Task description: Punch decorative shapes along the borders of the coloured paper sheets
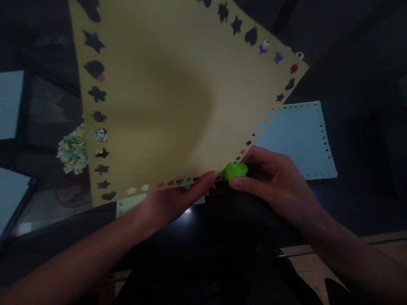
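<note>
A large sheet of yellow paper is raised in front of me. Shapes such as stars, hearts and leaves are cut through along its edges. My left hand pinches its near edge, thumb on top. My right hand grips a small bright green craft punch between thumb and fingers. The punch sits at the sheet's near corner, a little right of my left thumb. Whether paper is inside its slot cannot be seen.
A light blue sheet with a punched border lies to the right on the dark table. Left of the yellow sheet is a heap of small paper cut-outs. Other pale sheets are at the far left. A punched pale sheet lies underneath.
</note>
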Demonstrator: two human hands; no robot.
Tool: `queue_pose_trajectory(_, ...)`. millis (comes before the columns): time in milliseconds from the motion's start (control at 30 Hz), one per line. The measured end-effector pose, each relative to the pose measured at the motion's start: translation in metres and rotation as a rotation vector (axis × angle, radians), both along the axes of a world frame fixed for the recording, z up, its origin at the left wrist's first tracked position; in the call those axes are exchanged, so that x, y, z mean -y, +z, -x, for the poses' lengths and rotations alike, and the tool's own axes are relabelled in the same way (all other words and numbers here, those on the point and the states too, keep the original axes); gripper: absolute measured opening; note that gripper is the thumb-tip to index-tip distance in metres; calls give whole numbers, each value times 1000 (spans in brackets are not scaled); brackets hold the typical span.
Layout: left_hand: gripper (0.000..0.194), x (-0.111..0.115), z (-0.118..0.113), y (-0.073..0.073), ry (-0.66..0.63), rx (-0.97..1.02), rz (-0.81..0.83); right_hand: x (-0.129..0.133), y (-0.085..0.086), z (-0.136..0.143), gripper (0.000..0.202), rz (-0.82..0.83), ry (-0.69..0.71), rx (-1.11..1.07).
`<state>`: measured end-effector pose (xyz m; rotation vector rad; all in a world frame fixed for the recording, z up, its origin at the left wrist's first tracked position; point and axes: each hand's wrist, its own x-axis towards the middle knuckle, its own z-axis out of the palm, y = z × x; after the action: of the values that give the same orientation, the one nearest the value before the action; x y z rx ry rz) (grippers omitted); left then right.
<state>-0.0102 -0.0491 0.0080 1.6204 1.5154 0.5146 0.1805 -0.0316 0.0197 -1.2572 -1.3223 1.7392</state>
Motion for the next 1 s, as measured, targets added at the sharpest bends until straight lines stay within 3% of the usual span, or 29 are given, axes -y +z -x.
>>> queue_pose_trajectory(200,39,-1,1,-4,-31,-152,-90,-1,-1,-2,14,-17,28,-4)
queue_pose_trajectory(400,34,2,7,-12,-11,-201,-155,0,-3,-2,24,11,35,-24)
queue_pose_trajectory(533,35,2,6,-12,-15,-148,-126,0,-3,0,28,37,22,-66)
queue_pose_trajectory(800,36,-6,-2,4,57,98,-1,0,-4,-2,31,29,-22,-47)
queue_pose_trajectory(1000,37,-6,-1,2,104,166,51,-2,-6,-8,30,-8,-48,-58)
